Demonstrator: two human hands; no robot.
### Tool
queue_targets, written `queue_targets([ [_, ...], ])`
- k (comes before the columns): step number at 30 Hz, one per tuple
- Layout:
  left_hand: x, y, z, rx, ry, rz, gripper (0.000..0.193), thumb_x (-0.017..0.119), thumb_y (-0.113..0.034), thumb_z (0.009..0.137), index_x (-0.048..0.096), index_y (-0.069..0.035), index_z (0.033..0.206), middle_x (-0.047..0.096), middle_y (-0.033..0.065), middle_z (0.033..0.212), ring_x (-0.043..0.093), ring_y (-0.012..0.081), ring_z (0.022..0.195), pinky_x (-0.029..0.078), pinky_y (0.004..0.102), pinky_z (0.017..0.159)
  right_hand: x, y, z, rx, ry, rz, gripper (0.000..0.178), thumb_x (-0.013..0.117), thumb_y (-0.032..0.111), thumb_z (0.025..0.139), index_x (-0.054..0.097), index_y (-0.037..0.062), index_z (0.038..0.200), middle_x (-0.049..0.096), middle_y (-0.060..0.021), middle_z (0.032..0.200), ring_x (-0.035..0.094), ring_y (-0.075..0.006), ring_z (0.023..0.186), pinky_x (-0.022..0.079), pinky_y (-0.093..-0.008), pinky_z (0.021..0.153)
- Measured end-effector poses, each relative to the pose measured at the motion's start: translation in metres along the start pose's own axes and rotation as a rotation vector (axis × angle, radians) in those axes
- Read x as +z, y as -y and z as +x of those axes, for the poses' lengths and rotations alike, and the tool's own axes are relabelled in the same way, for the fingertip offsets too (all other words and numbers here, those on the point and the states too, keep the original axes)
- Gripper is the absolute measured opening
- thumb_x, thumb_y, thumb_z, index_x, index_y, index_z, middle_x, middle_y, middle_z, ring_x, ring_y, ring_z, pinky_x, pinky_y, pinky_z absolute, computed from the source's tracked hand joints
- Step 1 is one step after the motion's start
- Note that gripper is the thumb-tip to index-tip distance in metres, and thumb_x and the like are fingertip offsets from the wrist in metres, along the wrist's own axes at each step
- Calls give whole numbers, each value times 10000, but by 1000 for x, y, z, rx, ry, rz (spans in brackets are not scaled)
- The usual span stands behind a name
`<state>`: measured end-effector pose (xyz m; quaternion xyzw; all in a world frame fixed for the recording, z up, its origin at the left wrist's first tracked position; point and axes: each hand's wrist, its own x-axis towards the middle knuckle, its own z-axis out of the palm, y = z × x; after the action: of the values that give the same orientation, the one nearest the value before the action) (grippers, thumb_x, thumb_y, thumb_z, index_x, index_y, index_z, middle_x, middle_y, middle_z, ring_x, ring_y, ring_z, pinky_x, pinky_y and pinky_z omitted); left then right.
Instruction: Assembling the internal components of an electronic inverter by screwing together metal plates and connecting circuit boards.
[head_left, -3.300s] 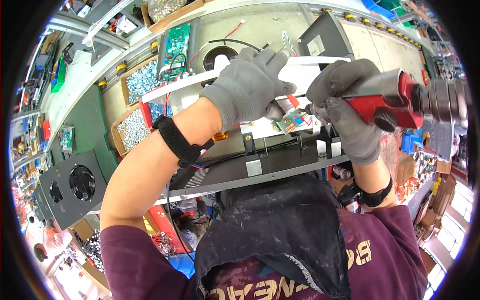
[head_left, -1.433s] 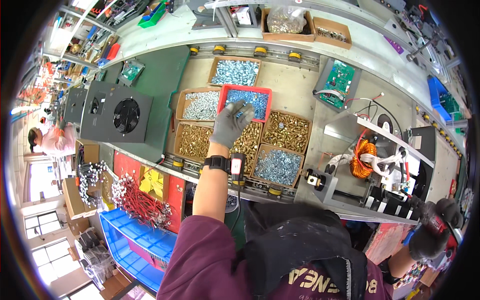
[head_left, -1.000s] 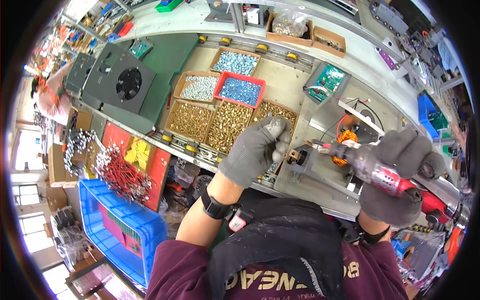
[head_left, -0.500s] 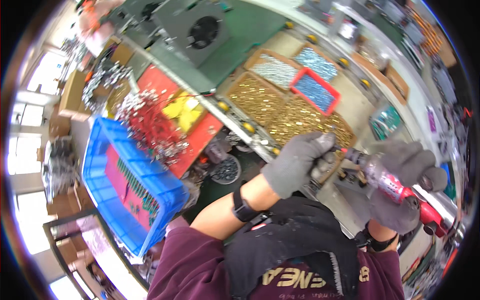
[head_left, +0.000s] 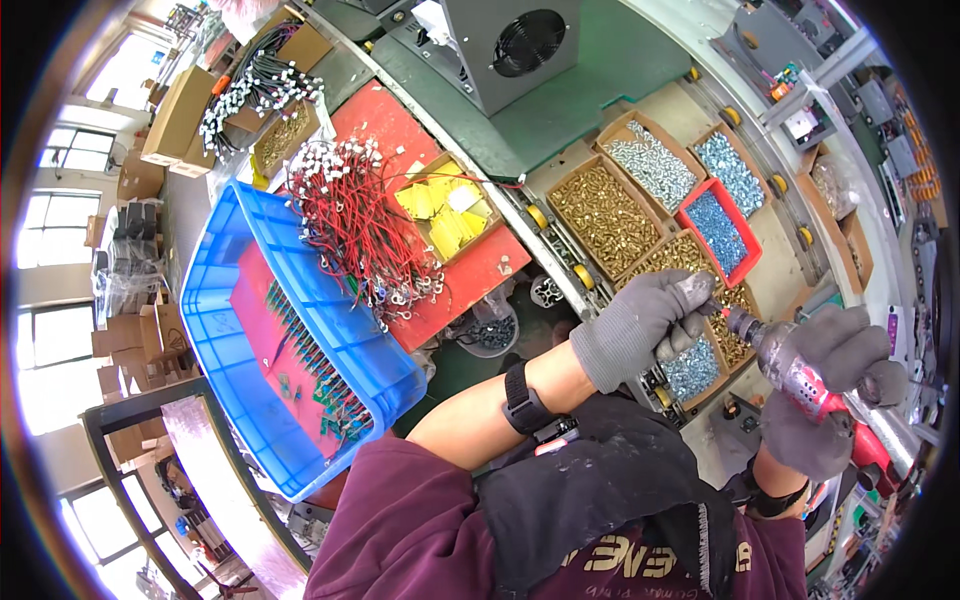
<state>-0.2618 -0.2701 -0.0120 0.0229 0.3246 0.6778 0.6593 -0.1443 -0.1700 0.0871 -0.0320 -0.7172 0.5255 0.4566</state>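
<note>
My gloved right hand (head_left: 825, 380) is wrapped round a red and grey power screwdriver (head_left: 793, 376), whose front end points left. Its bit end reaches close to the fingertips of my left hand (head_left: 655, 325), also in a grey glove. Thumb and fingers of the left hand are pinched together, and whatever lies between them is too small to make out. Under and beyond the left hand are cardboard trays of brass-coloured screws (head_left: 603, 215). A smaller tray of bluish screws (head_left: 692, 370) sits close to the left wrist.
Behind lie silvery screws (head_left: 650, 165) and a red bin (head_left: 752, 248) of bluish screws. Left are red cables (head_left: 350, 215), a box of yellow pieces (head_left: 440, 205) and a blue crate (head_left: 225, 325) holding green-edged parts. A grey housing with a fan (head_left: 490, 75) stands at the back.
The whole view has shifted, so the bench and crate sit further right in the picture. Both hands keep about the same hold, with the screwdriver's tip still by the left fingers.
</note>
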Motion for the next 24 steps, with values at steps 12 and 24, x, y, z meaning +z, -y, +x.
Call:
queue_targets([
  [12, -219, -114, 14, -193, -1324, 1965, 375, 624, -356, 822, 621, -87, 1083, 647, 148, 1034, 638, 288, 948, 518, 387, 773, -59, 13, -9, 196, -275, -30, 444, 636, 404, 736, 355, 71, 827, 341, -40, 763, 366, -168, 721, 320, -289, 631],
  [24, -248, -136, 39, -316, -1114, 2339, 321, 635, -284, 776, 651, -84, 1026, 660, 167, 980, 644, 338, 897, 520, 441, 748, -149, 91, -89, 135, -544, -165, 416, 665, 327, 723, 347, 78, 824, 309, -39, 779, 315, -190, 763, 328, -313, 615],
])
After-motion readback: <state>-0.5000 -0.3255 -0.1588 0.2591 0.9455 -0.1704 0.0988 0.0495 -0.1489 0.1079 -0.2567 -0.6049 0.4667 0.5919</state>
